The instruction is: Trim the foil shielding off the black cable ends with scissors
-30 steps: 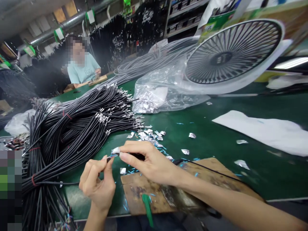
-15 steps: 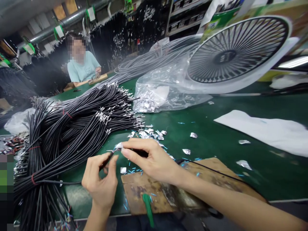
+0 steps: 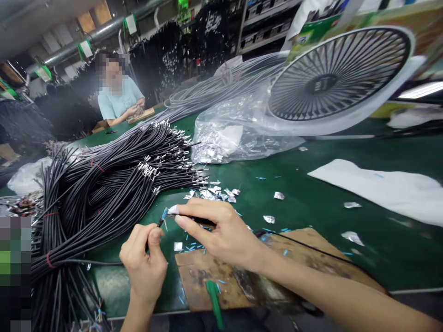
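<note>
At the centre-left of the frame, the left hand pinched a thin black round-jacketed cable between thumb and forefinger, close under its stripped end. The right hand, just to the right, gripped a slender dark tool of unclear kind, its white-covered forefinger pressed along the top towards the tip. Compared with half a second earlier, the cable end had swung round: a short blue insulated wire now pointed up beside that fingertip, while a thin pale wire, earlier lying out to the left, hung downward. This seemed to set the two strands apart and leave the blue one nearest the tool; whether they touched was not discernible. Left of the hands, a thick bundle of black cables crowded that side, while torn silver foil scraps lay just beyond the right hand. A stained brown board sat below it, near the front edge of the green worktop. The widest room for moving lay right of centre, among scattered foil, before a white sheet at the right.
</note>
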`<state>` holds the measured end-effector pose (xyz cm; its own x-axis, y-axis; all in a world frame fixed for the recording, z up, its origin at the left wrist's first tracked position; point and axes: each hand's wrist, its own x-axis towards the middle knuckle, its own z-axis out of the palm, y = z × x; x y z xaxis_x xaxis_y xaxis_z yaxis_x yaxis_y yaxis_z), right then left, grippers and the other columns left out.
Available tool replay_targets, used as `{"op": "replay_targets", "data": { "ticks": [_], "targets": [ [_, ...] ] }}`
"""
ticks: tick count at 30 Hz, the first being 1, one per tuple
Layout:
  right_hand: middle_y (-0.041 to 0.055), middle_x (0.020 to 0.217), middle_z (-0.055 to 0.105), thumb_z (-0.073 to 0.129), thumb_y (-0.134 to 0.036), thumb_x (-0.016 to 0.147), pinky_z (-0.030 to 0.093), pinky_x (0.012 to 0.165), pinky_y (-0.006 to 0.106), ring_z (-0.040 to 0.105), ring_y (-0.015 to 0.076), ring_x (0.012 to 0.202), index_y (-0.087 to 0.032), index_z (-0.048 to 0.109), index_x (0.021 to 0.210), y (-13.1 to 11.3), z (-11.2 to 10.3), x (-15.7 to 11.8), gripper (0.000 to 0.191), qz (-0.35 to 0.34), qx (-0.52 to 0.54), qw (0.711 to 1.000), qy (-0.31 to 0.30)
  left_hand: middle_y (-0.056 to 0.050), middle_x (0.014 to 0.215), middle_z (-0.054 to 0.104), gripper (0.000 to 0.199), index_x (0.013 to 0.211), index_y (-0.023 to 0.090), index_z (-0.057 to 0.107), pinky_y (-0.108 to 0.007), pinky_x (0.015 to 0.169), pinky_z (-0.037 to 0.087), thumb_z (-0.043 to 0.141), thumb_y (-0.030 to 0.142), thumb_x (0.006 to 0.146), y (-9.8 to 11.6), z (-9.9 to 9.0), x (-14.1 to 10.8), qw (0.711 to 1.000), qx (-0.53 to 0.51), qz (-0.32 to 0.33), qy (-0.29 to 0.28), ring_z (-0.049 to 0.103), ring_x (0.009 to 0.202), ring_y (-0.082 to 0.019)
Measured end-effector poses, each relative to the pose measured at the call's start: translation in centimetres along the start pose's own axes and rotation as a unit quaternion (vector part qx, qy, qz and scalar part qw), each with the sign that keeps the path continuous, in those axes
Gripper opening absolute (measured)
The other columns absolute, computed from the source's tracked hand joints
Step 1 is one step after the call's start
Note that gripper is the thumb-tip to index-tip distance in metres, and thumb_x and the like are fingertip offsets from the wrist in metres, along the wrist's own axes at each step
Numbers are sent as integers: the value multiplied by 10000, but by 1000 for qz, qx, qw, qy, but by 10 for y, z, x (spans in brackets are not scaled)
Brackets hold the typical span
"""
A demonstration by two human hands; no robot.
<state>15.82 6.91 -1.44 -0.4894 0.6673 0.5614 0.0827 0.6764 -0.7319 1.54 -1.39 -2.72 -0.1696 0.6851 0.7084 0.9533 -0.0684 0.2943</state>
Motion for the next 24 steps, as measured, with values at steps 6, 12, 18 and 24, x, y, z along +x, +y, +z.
{"op": "replay_targets", "data": {
  "ticks": [6,12,18,24],
  "targets": [
    [2,577,560,489,-201,837,362,493,213,482,106,530,-148,679,702,-3,-1,7,239,37,95,994,-35,-6,454,427,374,532,192,518,-220,386,285,470,357,864,-9,-2,-2,978,-166,-98,-85,374,406,-108],
    [-7,637,526,630,-243,724,344,499,206,444,103,576,-147,587,663,0,2,8,122,118,173,978,-10,-11,460,476,314,587,209,613,-228,395,303,505,388,822,-12,12,-6,986,-146,-63,-43,405,408,-117],
    [-43,570,401,598,-280,718,280,490,218,349,88,524,-159,501,620,3,3,9,183,150,236,959,-36,-2,515,546,195,645,209,639,-224,425,347,547,279,802,-8,10,-4,990,-129,-22,-50,460,442,-114],
    [-76,515,326,562,-389,691,251,467,221,295,85,470,-176,474,687,13,6,12,231,171,362,907,-134,14,661,591,148,730,197,620,-194,527,395,521,196,840,-2,7,-1,987,-155,-30,-29,536,584,-96]
  ]
}}
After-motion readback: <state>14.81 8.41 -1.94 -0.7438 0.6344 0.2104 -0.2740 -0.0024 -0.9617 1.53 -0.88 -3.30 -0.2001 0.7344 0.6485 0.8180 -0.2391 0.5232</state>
